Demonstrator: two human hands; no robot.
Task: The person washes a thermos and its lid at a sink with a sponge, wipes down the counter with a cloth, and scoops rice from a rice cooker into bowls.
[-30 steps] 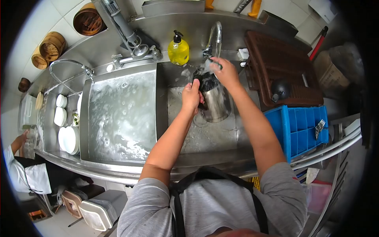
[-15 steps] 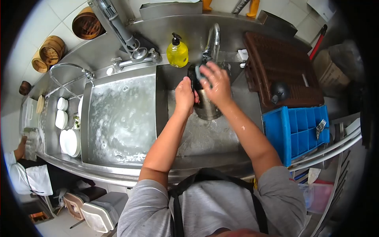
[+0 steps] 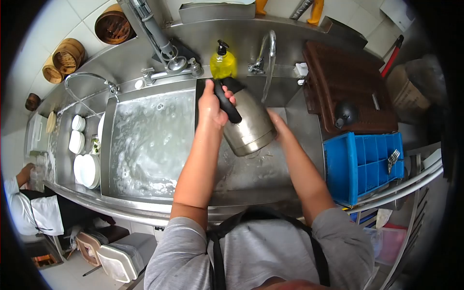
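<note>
Lifted and tilted steel jug point(image 3: 250, 121) above metal sink point(image 3: 302, 169), left fingers point(image 3: 208, 99) round its handle, right fingers' grip unclear, tiled wall point(image 3: 43, 29).

Head camera: 1 view is looking forward and steeply down over the grey shirt point(image 3: 266, 246)
Steel jug point(image 3: 251, 123): is showing close, near centre
Left edge: is reaching a co-worker point(image 3: 38, 212), farther off

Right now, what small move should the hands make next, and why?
I would probably ease the steel jug slightly to the right, bringing its black top under the water stream. The stream comes down by the jug's right edge, while the top sits left of it. The left hand grips the handle; the right hand is at the opposite side.
</note>
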